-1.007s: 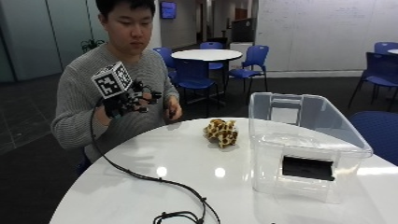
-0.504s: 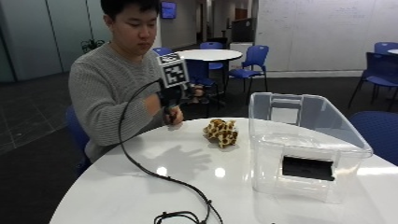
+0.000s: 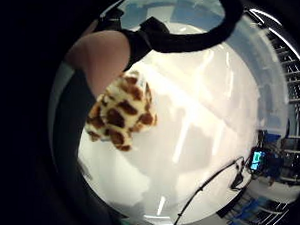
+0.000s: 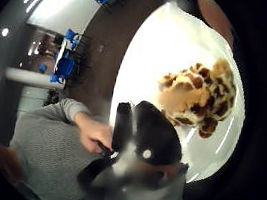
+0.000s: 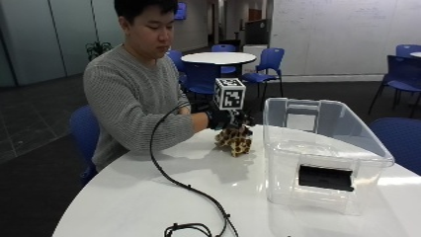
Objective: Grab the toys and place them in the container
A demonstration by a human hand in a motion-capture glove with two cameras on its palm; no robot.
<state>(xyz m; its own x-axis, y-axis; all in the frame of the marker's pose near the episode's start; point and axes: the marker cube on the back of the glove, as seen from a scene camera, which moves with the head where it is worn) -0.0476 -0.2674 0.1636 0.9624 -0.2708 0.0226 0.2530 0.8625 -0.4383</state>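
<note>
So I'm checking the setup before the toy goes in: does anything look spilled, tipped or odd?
Nothing stands out. The giraffe toy lies on the white table under the gloved right hand, and the clear container stands upright beside it, with only a dark label on its front wall.

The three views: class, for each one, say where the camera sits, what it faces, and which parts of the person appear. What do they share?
Outside view: across the table, facing the seated person, gloved right hand over the giraffe toy, container beside.
Thumb side palm view: on the palm, facing toy, sweater, bare hand.
Little finger side palm view: on the palm, facing toy and tabletop.
Shared: the toy.
</note>
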